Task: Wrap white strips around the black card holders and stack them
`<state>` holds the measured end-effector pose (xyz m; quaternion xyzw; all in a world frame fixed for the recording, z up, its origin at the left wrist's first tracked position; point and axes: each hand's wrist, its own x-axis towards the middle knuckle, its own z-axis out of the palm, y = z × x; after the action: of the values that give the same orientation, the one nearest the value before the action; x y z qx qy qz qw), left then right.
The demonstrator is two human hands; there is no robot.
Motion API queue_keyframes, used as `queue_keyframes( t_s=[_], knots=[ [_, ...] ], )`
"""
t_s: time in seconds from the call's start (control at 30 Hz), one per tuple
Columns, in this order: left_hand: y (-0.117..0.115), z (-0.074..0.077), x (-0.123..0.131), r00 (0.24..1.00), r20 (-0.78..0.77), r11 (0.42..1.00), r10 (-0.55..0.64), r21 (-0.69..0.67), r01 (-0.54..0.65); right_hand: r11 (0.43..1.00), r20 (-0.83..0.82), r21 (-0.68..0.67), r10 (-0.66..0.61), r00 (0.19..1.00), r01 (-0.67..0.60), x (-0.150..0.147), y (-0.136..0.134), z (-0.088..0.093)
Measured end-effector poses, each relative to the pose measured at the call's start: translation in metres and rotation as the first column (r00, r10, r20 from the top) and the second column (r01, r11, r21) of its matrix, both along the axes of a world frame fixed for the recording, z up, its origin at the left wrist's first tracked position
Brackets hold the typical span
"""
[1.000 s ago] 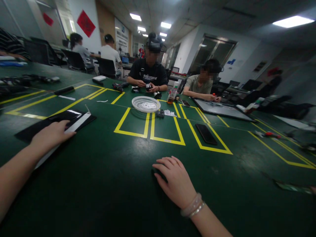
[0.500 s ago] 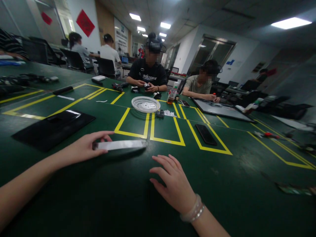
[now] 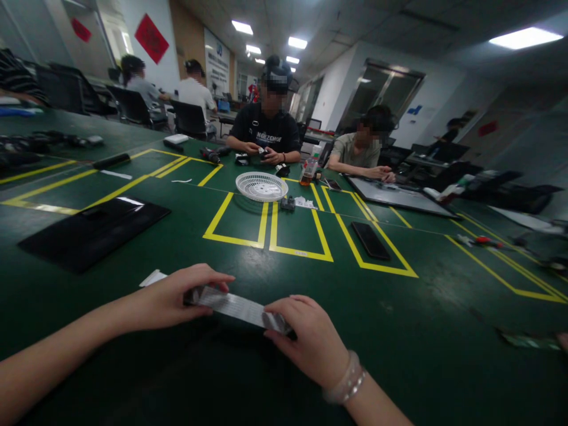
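A long, narrow silvery-white strip with dark ends (image 3: 239, 309) is held level over the green table (image 3: 222, 378), close to its near side. My left hand (image 3: 186, 296) grips the strip's left end between thumb and fingers. At the right end, my right hand (image 3: 308, 331) is closed on it, with clear bangles at the wrist. Just behind my left wrist lies a small white piece (image 3: 153, 278), partly covered by the forearm. What the strip is made of cannot be made out.
A black flat sheet (image 3: 97, 231) lies at left. Further back are a white round basket (image 3: 261, 187), a bottle (image 3: 308, 171) and a black phone (image 3: 370, 240) among yellow tape outlines. Two people sit across the table, one by a framed board (image 3: 399, 198).
The strip has come nearer and now slopes down to the right. My right hand has closed on its right end. A white piece now shows behind my left wrist.
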<state>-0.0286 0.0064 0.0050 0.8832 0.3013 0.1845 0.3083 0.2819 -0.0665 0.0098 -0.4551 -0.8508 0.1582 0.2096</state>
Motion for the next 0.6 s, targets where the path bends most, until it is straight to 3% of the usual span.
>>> queue_keyframes(
  t_s=[0.1, 0.2, 0.27, 0.4, 0.47, 0.6],
  knots=[
    [0.011, -0.002, -0.008, 0.997, -0.003, 0.996, 0.077, 0.037, -0.077, 0.997, -0.143, -0.018, -0.077, 0.987, 0.076, 0.002, 0.002, 0.002],
    [0.034, -0.005, -0.034, 0.952, -0.044, 0.948, 0.304, 0.114, -0.298, 0.973, -0.368, -0.137, -0.225, 0.902, 0.186, 0.008, 0.007, 0.005],
    [0.053, -0.008, -0.064, 0.856, -0.147, 0.858, 0.495, 0.241, -0.454, 0.921, -0.509, -0.301, -0.373, 0.776, 0.246, 0.012, 0.011, 0.006],
    [0.082, -0.018, -0.136, 0.49, -0.36, 0.604, 0.794, 0.559, -0.568, 0.796, -0.679, -0.554, -0.602, 0.421, 0.245, 0.018, 0.019, 0.009],
    [0.088, -0.021, -0.162, 0.384, -0.409, 0.561, 0.828, 0.571, -0.6, 0.758, -0.719, -0.615, -0.652, 0.242, 0.217, 0.02, 0.021, 0.01],
    [0.089, -0.018, -0.175, 0.344, -0.436, 0.542, 0.832, 0.505, -0.671, 0.683, -0.687, -0.725, -0.727, -0.02, 0.085, 0.024, 0.026, 0.01]
  ],
)
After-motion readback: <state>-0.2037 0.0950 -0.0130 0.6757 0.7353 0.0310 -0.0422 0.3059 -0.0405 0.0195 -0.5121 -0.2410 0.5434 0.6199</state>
